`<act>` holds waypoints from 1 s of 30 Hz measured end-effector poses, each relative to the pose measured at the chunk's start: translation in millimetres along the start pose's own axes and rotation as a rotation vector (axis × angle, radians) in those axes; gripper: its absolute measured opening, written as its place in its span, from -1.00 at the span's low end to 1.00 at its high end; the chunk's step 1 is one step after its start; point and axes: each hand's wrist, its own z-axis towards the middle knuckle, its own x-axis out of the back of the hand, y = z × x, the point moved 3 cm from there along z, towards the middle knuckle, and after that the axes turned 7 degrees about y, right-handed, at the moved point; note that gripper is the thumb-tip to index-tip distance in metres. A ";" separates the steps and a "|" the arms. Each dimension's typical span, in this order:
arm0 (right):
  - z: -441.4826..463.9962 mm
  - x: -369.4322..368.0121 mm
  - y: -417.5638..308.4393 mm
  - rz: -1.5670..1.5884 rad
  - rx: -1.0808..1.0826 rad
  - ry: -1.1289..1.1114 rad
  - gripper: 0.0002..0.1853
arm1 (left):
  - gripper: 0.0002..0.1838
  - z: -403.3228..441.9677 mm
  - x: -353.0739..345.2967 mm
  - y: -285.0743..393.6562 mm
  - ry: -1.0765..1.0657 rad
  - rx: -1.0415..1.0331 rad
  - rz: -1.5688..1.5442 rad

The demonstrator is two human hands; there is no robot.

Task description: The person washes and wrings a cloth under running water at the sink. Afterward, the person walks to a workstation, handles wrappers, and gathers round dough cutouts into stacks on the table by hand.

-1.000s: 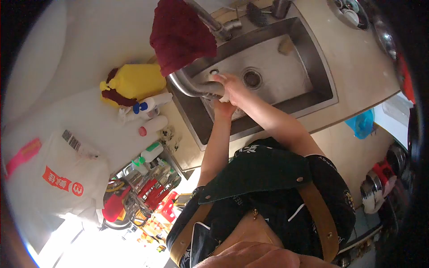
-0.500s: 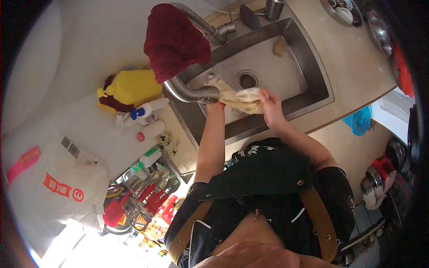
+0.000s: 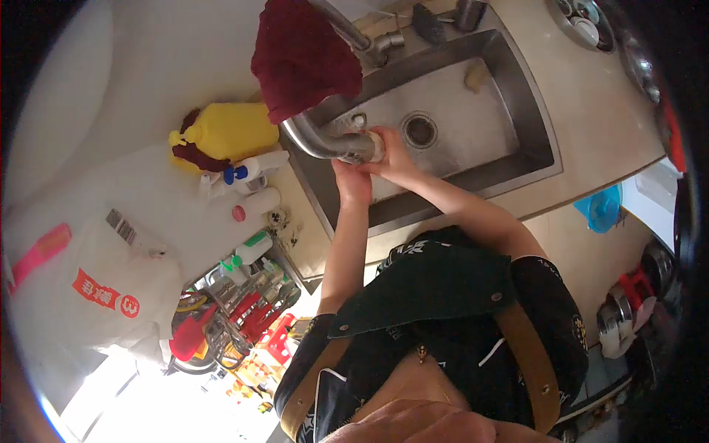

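Both hands are together at the mouth of the steel faucet (image 3: 317,140), over the left part of the sink (image 3: 543,133). My right hand (image 3: 395,159) is closed with curled fingers around a bunched cream cloth (image 3: 378,146); only a small pale edge of it shows. Beside it, my left hand (image 3: 353,183) is closed on the same bundle, its fingers partly hidden behind the spout. A dark red cloth (image 3: 306,63) is draped over the upper faucet.
A yellowish sponge-like piece (image 3: 475,76) lies in the sink's far right corner, near the drain (image 3: 419,131). On the left stand a yellow jug (image 3: 236,131), a white spray bottle (image 3: 258,166) and a white plastic bag (image 3: 122,280). A bowl of dishes (image 3: 583,26) sits at upper right.
The cream cloth, stretched between the hands before, is now bunched up. My right hand has moved left to meet my left hand under the faucet. The view has shifted slightly.
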 end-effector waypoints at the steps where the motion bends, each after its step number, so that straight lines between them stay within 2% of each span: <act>1: 2.2 -2.1 2.1 0.008 0.017 0.000 -0.25 | -0.58 -5.2 0.3 6.5 0.004 -0.004 -0.002; 3: 6.6 -3.3 6.0 0.016 0.033 -0.003 -0.23 | -0.53 -12.7 1.8 18.0 -0.083 0.051 -0.034; 5: 10.7 -4.8 7.9 -0.022 0.072 -0.143 -0.30 | -0.55 -8.4 26.0 23.1 -0.052 0.121 -0.019; 7: 16.5 -4.1 13.0 0.016 0.051 -0.187 -0.34 | -0.56 7.4 66.1 14.7 -0.021 0.188 -0.005; 9: 25.5 -0.9 12.9 0.057 0.034 -0.234 -0.38 | -0.56 38.9 113.4 -1.2 0.111 0.121 0.322; 10: 31.1 1.1 11.6 0.353 -0.234 -0.373 -0.39 | -0.56 43.5 115.2 -7.0 0.115 0.115 0.320; 11: 33.7 -0.4 11.8 0.648 -0.506 -0.505 -0.39 | -0.53 46.1 112.8 -22.7 0.068 0.270 0.123; 12: 34.9 -2.8 16.1 0.749 -0.611 -0.526 -0.43 | -0.51 44.0 107.8 -36.4 0.021 0.425 -0.076; 13: 36.9 -0.6 15.9 0.749 -0.612 -0.527 -0.43 | -0.51 34.8 92.4 -36.9 0.022 0.425 -0.077; 15: 40.2 2.9 11.6 1.058 -0.650 -0.601 -0.56 | -0.35 14.2 57.1 -37.7 -0.105 0.574 -0.143; 16: 42.7 3.4 13.3 1.056 -0.648 -0.597 -0.56 | -0.35 13.0 50.3 -37.9 -0.108 0.576 -0.143; 18: 46.2 4.3 11.3 1.052 -0.567 -0.627 -0.60 | -0.21 1.5 27.7 -37.9 -0.493 0.829 -0.321; 19: 47.6 6.5 9.8 1.053 -0.568 -0.623 -0.60 | -0.21 -0.5 23.1 -36.3 -0.493 0.833 -0.320; 21: 51.2 10.9 9.3 1.033 -0.671 -0.575 -0.60 | -0.18 -1.3 20.5 -35.5 -0.289 0.883 -0.346; 22: 52.6 10.3 13.4 1.035 -0.670 -0.569 -0.60 | -0.18 0.9 20.6 -36.5 -0.291 0.887 -0.342; 27: 51.8 3.7 34.0 1.111 -0.641 -0.526 -0.60 | -0.28 10.5 33.2 -37.3 -0.523 0.790 -0.314; 30: 49.7 -4.8 43.0 1.061 -0.654 -0.471 -0.59 | -0.37 14.5 39.4 -39.9 -0.562 0.764 -0.360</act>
